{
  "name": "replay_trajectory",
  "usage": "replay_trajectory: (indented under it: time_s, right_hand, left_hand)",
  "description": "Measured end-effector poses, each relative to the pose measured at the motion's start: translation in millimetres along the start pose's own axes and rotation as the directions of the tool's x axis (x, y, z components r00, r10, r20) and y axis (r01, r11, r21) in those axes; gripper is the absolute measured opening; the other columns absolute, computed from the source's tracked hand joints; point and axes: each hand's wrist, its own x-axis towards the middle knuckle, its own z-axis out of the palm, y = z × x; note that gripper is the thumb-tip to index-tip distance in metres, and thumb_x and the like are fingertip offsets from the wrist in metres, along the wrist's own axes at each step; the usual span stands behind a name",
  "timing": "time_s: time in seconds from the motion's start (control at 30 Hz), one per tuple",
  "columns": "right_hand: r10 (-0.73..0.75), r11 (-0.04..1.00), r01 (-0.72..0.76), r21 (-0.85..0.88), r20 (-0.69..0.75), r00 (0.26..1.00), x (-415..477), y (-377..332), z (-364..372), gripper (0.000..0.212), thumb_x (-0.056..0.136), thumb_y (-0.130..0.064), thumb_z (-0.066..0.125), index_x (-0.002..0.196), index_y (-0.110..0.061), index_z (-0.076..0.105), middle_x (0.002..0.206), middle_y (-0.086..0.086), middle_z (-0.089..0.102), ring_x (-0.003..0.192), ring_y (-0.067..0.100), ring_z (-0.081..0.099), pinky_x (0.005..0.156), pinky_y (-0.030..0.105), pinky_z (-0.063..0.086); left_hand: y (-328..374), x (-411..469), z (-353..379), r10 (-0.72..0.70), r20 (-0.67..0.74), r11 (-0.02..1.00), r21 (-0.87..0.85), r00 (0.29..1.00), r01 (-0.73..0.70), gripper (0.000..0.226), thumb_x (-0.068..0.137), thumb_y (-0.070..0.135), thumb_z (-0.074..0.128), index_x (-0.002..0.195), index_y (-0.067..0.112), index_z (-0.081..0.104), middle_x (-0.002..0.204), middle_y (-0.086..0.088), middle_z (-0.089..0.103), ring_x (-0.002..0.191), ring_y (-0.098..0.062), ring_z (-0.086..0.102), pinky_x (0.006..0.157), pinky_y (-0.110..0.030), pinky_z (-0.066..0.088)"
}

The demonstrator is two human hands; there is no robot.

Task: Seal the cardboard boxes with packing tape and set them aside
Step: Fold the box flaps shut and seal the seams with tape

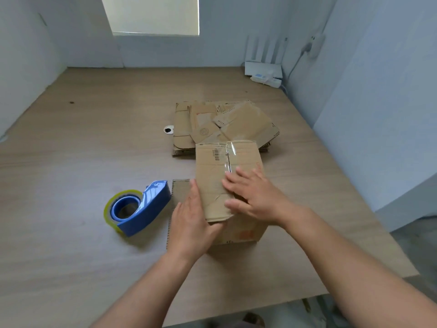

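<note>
Both grips are lying released and flat, right hand (255, 197) smoothing tape (229, 152) on the box (212, 176), left hand (191, 221) bracing its 9 o'clock side, so I'm worrying about it sliding and the tape wrinkling.

A brown cardboard box (218, 178) stands with its top flaps closed under a strip of clear packing tape (229, 155), a blue tape dispenser (152, 205) lying on its side to its left, a pile of flattened boxes (212, 120) just behind.

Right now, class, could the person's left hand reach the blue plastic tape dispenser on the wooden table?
Probably yes: the left hand, against the brown cardboard box, is beside the blue tape dispenser; nothing stands between.
</note>
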Motion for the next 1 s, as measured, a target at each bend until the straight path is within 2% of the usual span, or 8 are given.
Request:
replay_trajectory:
  time_s: [0.07,0.17,0.23,0.3,0.43,0.53,0.8,1.0]
  right_hand:
    - [-0.058,0.997,0.065,0.049,-0.135,0.989,-22,-2,11,0.084,0.078,-0.078,0.023,0.142,-0.028,0.044,0.153,-0.008,0.032,0.144,0.012,0.020,0.116,0.039,0.003]
    - [-0.074,0.997,0.082,0.006,-0.371,0.926,-32,0,28,0.054,0.082,-0.055,0.046,0.121,-0.023,0.066,0.132,0.001,0.060,0.125,0.025,0.053,0.111,0.046,0.030]
    - [-0.054,0.998,0.063,0.009,-0.387,0.920,-32,1,34,0.047,0.082,-0.046,0.048,0.119,-0.023,0.067,0.130,0.000,0.062,0.122,0.025,0.055,0.108,0.044,0.027]
    - [-0.068,0.997,0.070,-0.010,-0.399,0.915,-34,3,35,0.046,0.083,-0.043,0.047,0.120,-0.024,0.067,0.130,-0.002,0.061,0.124,0.023,0.053,0.106,0.045,0.024]
    - [-0.054,0.998,0.062,0.014,-0.326,0.944,-43,9,30,0.052,0.081,-0.043,0.044,0.127,-0.025,0.062,0.139,-0.004,0.053,0.133,0.022,0.044,0.112,0.053,0.022]
    - [-0.007,0.996,0.030,0.090,-0.246,0.969,-47,10,26,0.072,0.077,-0.063,0.037,0.138,-0.029,0.050,0.150,-0.014,0.031,0.142,0.007,0.018,0.118,0.043,0.001]
    - [0.003,0.996,0.024,0.089,-0.294,0.956,-44,7,31,0.062,0.084,-0.058,0.034,0.130,-0.025,0.059,0.144,-0.008,0.046,0.140,0.015,0.030,0.116,0.046,0.007]
    - [-0.001,0.994,0.015,0.105,-0.137,0.991,-46,5,12,0.088,0.067,-0.075,0.023,0.141,-0.033,0.044,0.154,-0.014,0.027,0.146,0.005,0.012,0.119,0.036,-0.005]
  left_hand:
    - [-3,2,-6,-0.015,-0.001,1.000,-0.002,1.000,0.015,0.118,0.072,0.060,0.071,0.154,0.016,-0.001,0.150,-0.005,0.038,0.131,-0.022,0.043,0.104,-0.036,0.038]
    - [-12,5,-17,0.052,0.202,0.998,-0.045,0.978,-0.043,0.121,0.067,0.064,0.072,0.153,0.027,-0.004,0.152,0.006,0.028,0.136,-0.014,0.034,0.108,-0.031,0.032]
    - [-23,10,-35,0.119,0.344,0.971,-0.235,0.931,-0.038,0.118,0.063,0.075,0.065,0.152,0.035,-0.003,0.147,0.020,0.026,0.133,-0.005,0.034,0.109,-0.030,0.032]
    - [-43,20,-50,0.079,0.225,0.938,-0.347,0.971,0.004,0.099,0.073,0.076,0.054,0.152,0.033,0.013,0.141,0.018,0.035,0.128,-0.005,0.040,0.106,-0.032,0.037]
    - [-106,50,-53,-0.292,-0.160,0.949,0.076,0.943,0.307,0.059,0.094,0.048,0.048,0.132,0.003,0.049,0.130,-0.017,0.055,0.118,-0.034,0.051,0.096,-0.044,0.041]
    - [-134,57,-43,-0.412,-0.092,0.873,0.247,0.907,0.421,0.051,0.092,0.048,0.045,0.093,0.000,0.059,0.094,-0.021,0.064,0.082,-0.037,0.056,0.077,-0.042,0.049]
    - [-125,58,-41,-0.525,0.107,0.769,0.484,0.844,0.418,0.060,0.085,0.067,0.047,0.090,0.008,0.059,0.075,-0.005,0.061,0.068,-0.020,0.059,0.055,-0.029,0.040]
    - [-95,47,-62,-0.402,0.138,0.911,-0.038,0.905,0.411,0.037,0.079,0.044,0.069,0.094,0.012,0.061,0.101,-0.003,0.058,0.083,-0.026,0.058,0.067,-0.035,0.046]
